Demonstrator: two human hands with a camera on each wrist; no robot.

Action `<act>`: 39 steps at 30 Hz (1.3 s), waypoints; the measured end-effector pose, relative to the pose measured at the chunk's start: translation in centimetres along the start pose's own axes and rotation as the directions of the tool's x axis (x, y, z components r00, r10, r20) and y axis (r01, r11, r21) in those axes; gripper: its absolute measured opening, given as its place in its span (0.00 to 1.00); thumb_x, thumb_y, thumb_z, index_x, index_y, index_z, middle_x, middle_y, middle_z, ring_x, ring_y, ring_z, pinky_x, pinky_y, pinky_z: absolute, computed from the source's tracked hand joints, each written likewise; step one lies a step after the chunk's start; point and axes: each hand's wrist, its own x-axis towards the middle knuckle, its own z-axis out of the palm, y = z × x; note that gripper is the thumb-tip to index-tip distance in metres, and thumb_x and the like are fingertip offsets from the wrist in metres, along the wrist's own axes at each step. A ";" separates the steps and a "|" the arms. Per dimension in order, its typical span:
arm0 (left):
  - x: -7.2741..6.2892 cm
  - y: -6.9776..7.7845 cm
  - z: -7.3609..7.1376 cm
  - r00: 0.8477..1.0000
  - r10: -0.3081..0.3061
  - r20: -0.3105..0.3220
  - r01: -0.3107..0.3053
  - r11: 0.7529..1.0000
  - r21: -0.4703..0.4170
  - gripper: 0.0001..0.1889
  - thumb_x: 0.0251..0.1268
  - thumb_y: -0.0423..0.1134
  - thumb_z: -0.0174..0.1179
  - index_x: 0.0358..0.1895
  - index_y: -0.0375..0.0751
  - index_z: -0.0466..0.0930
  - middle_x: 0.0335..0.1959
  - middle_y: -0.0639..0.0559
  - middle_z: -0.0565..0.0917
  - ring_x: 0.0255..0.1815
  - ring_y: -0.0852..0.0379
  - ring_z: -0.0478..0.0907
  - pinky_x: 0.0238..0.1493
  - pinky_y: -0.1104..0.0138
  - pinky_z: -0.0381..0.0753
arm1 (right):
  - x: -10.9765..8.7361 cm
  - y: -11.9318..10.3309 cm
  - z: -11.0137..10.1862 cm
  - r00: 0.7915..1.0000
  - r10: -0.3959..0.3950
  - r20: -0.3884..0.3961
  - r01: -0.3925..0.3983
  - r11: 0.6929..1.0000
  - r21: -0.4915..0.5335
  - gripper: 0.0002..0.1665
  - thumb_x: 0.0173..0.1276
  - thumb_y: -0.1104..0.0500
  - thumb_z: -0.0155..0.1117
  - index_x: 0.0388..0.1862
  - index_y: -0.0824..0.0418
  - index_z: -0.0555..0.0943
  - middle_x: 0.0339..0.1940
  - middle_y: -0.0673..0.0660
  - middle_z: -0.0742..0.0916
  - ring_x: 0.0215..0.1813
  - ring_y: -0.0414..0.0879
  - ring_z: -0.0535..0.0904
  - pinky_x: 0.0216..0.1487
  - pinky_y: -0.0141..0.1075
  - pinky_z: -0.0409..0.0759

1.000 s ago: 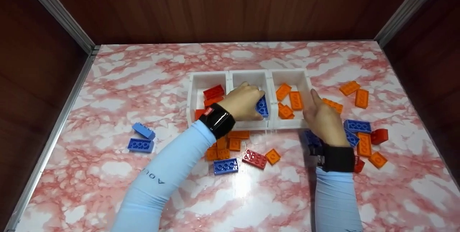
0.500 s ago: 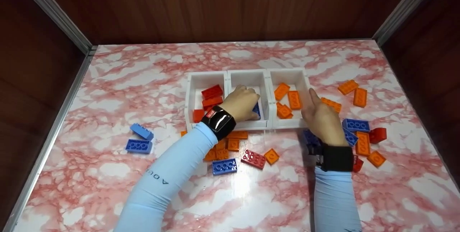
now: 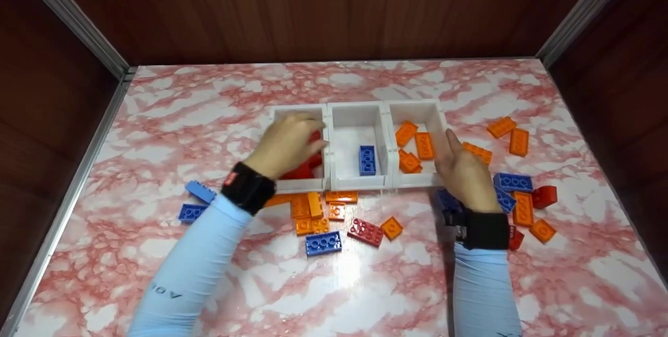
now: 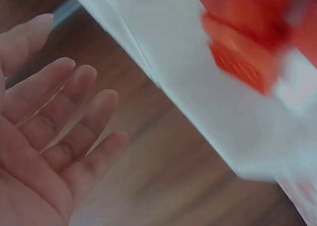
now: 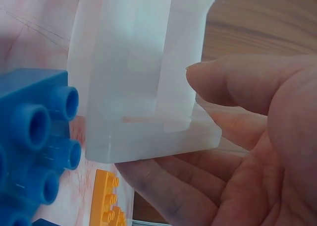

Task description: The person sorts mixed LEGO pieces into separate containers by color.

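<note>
My left hand [image 3: 286,143] is over the left white bin [image 3: 275,187], which has red bricks [image 3: 298,171] in it. In the left wrist view its fingers [image 4: 101,114] are spread loosely with nothing between them, beside the bin wall and an orange-red brick [image 4: 240,52]. My right hand [image 3: 466,175] holds the outer side of the right white bin [image 3: 419,180], thumb at the rim and fingers around the corner in the right wrist view. Several orange bricks [image 3: 425,146] lie in that bin. A blue brick [image 3: 367,160] lies in the middle white bin [image 3: 355,120].
In front of the bins lie orange bricks [image 3: 299,205], a blue brick [image 3: 323,243] and a red brick [image 3: 365,231]. Two blue bricks [image 3: 192,213] are at the left. More orange, blue and red bricks [image 3: 545,196] are scattered on the right. Wooden walls [image 3: 334,11] enclose the table.
My left hand has left the middle bin and moved left over the red bricks' bin. The blue brick in the middle bin is now uncovered. My right hand stays at the right bin.
</note>
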 end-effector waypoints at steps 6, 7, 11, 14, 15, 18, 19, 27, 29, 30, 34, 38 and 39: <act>-4.3 -4.1 -2.0 0.988 -0.136 -0.077 0.136 0.991 -0.016 0.21 0.64 0.45 0.68 0.53 0.34 0.83 0.52 0.38 0.83 0.56 0.41 0.77 0.61 0.49 0.72 | 0.1 0.0 0.2 0.999 -0.022 -0.031 0.022 1.000 -0.023 0.39 0.73 0.61 0.56 0.79 0.66 0.54 0.21 0.63 0.78 0.21 0.53 0.72 0.27 0.46 0.73; -5.2 -4.8 -2.2 0.982 -0.169 -0.078 0.168 0.985 -0.026 0.21 0.63 0.44 0.68 0.54 0.34 0.83 0.53 0.37 0.82 0.56 0.40 0.77 0.61 0.48 0.72 | 0.1 0.0 0.2 0.999 -0.023 -0.031 0.022 0.999 -0.026 0.40 0.73 0.61 0.56 0.79 0.66 0.54 0.18 0.60 0.75 0.19 0.51 0.71 0.26 0.44 0.71; -8.6 -7.4 -2.8 0.949 -0.306 -0.072 0.302 0.951 -0.064 0.23 0.64 0.43 0.68 0.57 0.31 0.80 0.56 0.33 0.80 0.58 0.35 0.75 0.61 0.43 0.69 | 0.2 0.0 0.1 1.000 -0.017 -0.019 0.016 0.999 -0.028 0.40 0.74 0.60 0.56 0.79 0.65 0.53 0.15 0.54 0.71 0.17 0.48 0.68 0.24 0.41 0.68; -11.1 -8.9 -2.9 0.919 -0.392 -0.044 0.386 0.917 -0.096 0.27 0.65 0.44 0.68 0.61 0.29 0.77 0.58 0.30 0.77 0.60 0.32 0.72 0.61 0.41 0.68 | 0.1 0.0 0.0 1.000 -0.020 -0.021 0.019 0.999 -0.027 0.40 0.74 0.61 0.56 0.79 0.65 0.53 0.15 0.54 0.70 0.16 0.48 0.67 0.23 0.41 0.69; -11.8 -9.4 -2.8 0.909 -0.416 -0.031 0.411 0.906 -0.105 0.29 0.65 0.45 0.67 0.62 0.28 0.75 0.59 0.29 0.76 0.61 0.31 0.71 0.61 0.40 0.67 | 0.0 0.0 0.0 0.999 -0.023 -0.024 0.022 0.999 -0.027 0.39 0.74 0.61 0.56 0.79 0.65 0.53 0.14 0.54 0.70 0.16 0.48 0.67 0.23 0.41 0.69; -13.7 -10.4 -2.4 0.878 -0.478 0.022 0.476 0.869 -0.135 0.34 0.65 0.48 0.66 0.66 0.26 0.70 0.62 0.27 0.73 0.63 0.29 0.69 0.61 0.39 0.67 | 0.0 0.1 0.1 0.999 -0.037 -0.038 0.036 0.999 -0.032 0.39 0.74 0.61 0.56 0.79 0.66 0.54 0.14 0.54 0.70 0.15 0.47 0.67 0.23 0.41 0.68; -14.3 -10.7 -2.1 0.868 -0.495 0.043 0.496 0.857 -0.139 0.36 0.65 0.49 0.66 0.67 0.25 0.69 0.62 0.26 0.73 0.63 0.29 0.69 0.60 0.39 0.67 | 0.0 0.1 0.1 0.998 -0.042 -0.043 0.041 0.999 -0.035 0.39 0.74 0.61 0.56 0.79 0.66 0.54 0.13 0.54 0.69 0.15 0.47 0.67 0.23 0.41 0.68; -16.3 -11.4 -0.6 0.812 -0.561 0.162 0.582 0.800 -0.147 0.39 0.61 0.46 0.69 0.68 0.22 0.66 0.58 0.25 0.75 0.56 0.31 0.74 0.56 0.41 0.72 | 0.1 0.0 0.3 0.998 -0.024 -0.053 0.023 0.999 -0.022 0.39 0.74 0.61 0.56 0.79 0.63 0.54 0.14 0.55 0.71 0.17 0.49 0.69 0.24 0.42 0.70; -16.3 -11.4 -0.4 0.808 -0.565 0.168 0.588 0.795 -0.151 0.38 0.60 0.44 0.69 0.67 0.22 0.67 0.61 0.24 0.73 0.56 0.31 0.74 0.54 0.42 0.74 | 0.1 0.0 0.2 0.998 -0.018 -0.054 0.017 1.000 -0.019 0.39 0.74 0.61 0.55 0.80 0.63 0.54 0.16 0.56 0.73 0.18 0.50 0.71 0.26 0.44 0.72; -16.3 -11.3 -0.3 0.807 -0.566 0.167 0.588 0.795 -0.149 0.38 0.60 0.44 0.69 0.67 0.22 0.67 0.61 0.23 0.72 0.55 0.31 0.75 0.53 0.42 0.75 | 0.1 0.1 0.3 0.998 -0.019 -0.054 0.018 1.000 -0.019 0.39 0.74 0.61 0.56 0.79 0.63 0.54 0.16 0.57 0.73 0.19 0.51 0.71 0.28 0.45 0.73; -16.3 -11.0 -0.4 0.809 -0.571 0.141 0.587 0.797 -0.143 0.38 0.60 0.42 0.68 0.67 0.20 0.66 0.60 0.21 0.72 0.55 0.29 0.74 0.54 0.41 0.74 | 0.0 0.2 0.3 0.999 -0.020 -0.028 0.019 0.999 -0.025 0.40 0.74 0.60 0.55 0.80 0.64 0.52 0.16 0.56 0.73 0.17 0.49 0.70 0.25 0.44 0.72; -16.0 -10.0 -1.5 0.818 -0.576 -0.001 0.568 0.806 -0.168 0.38 0.60 0.39 0.69 0.69 0.22 0.64 0.60 0.19 0.70 0.56 0.27 0.72 0.56 0.39 0.71 | 0.0 0.2 0.2 1.000 -0.012 -0.007 0.012 1.000 -0.023 0.40 0.75 0.59 0.55 0.80 0.63 0.51 0.14 0.54 0.71 0.14 0.47 0.66 0.21 0.40 0.68; -15.7 -9.6 -1.9 0.817 -0.574 -0.057 0.557 0.811 -0.181 0.38 0.60 0.38 0.69 0.69 0.23 0.63 0.61 0.20 0.69 0.57 0.26 0.71 0.57 0.39 0.70 | 0.0 0.1 0.2 1.000 -0.007 -0.005 0.007 1.000 -0.018 0.40 0.75 0.59 0.55 0.80 0.63 0.51 0.14 0.54 0.71 0.15 0.47 0.66 0.21 0.40 0.68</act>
